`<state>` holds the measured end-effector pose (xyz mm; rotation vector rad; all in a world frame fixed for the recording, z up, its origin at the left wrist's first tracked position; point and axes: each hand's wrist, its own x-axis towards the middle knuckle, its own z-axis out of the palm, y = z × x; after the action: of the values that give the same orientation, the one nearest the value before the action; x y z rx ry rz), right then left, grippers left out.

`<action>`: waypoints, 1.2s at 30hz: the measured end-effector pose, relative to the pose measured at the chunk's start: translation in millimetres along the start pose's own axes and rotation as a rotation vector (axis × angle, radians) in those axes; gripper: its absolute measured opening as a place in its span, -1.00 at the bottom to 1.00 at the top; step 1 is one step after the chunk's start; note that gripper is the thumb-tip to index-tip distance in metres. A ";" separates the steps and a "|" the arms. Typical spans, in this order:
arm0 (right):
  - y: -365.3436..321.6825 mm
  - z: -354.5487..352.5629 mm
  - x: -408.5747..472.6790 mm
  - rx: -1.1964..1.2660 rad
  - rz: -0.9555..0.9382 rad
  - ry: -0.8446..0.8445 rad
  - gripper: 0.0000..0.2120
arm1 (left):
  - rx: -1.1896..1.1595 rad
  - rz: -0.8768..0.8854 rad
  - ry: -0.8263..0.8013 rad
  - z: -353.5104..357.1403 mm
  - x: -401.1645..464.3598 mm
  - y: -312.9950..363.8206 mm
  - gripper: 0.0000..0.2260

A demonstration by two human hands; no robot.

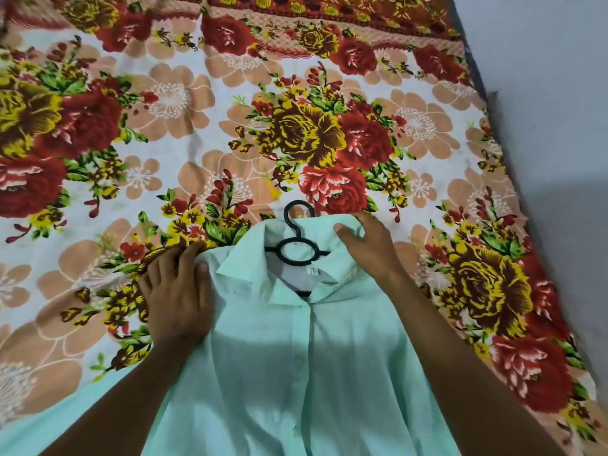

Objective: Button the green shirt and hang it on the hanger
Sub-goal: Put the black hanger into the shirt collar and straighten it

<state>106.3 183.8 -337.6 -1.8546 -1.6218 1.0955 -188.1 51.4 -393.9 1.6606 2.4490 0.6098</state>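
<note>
The green shirt (296,357) lies front-up and buttoned on the near part of the bed (197,126), with the black hanger (297,250) inside its collar, the hook poking out at the far end. The left hand (177,291) grips the shirt's left shoulder, fingers curled around the fabric. The right hand (368,245) clasps the right shoulder by the collar.

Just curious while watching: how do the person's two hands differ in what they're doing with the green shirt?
The left hand lies knuckles up on the green shirt at its shoulder edge, fingers reaching onto the floral bedsheet; the right hand sits farther up, at the collar's far edge. The left is farther from the black hanger; the right is close beside it. Both touch the shirt.
</note>
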 end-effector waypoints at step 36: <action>34.0 31.7 -17.7 0.018 -0.383 0.450 -0.74 | -1.240 -0.234 -0.456 3.6 70.5 86.8 -0.85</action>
<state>102.1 154.1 -377.4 -1.5452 -1.5905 0.4854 -139.6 144.2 -354.4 0.8266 1.3344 1.1812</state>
